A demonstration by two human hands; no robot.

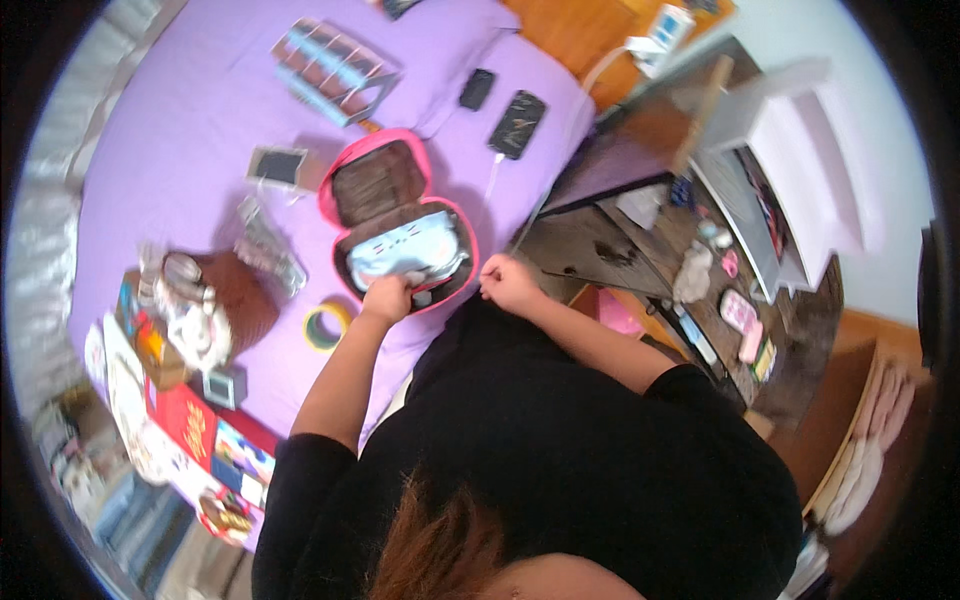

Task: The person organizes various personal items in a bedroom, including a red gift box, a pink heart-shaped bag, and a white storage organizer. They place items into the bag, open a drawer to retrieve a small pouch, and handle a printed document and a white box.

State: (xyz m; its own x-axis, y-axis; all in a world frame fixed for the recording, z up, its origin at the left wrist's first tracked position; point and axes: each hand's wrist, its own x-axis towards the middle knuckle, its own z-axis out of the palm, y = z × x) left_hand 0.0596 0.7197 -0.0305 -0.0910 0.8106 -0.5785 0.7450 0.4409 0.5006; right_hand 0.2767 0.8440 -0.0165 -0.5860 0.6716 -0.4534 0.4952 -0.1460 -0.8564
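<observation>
We see the pink case (473,243) open on the purple bed (230,110), by its right edge, with the lid tipped back away from us. A light blue pouch (400,248) lies inside the case's nearer half. Our left hand (388,297) reaches over the near rim, fingers at the pouch's lower edge; we cannot tell whether they are clamped on it. Our right hand (508,283) is just beside the case's right rim, fingers curled in; we cannot tell whether they hold anything.

Left of the case, a tape roll (312,328) lies near our left forearm, with a clear packet (268,245) beyond it. A brown bag (245,295) and a red box (185,415) sit toward the bed's near left edge. A phone (517,124) lies by the right edge, toward the far corner, and an organiser (335,70) toward the far side. Right of the bed, a white shelf (800,150) stands on the desk (575,245).
</observation>
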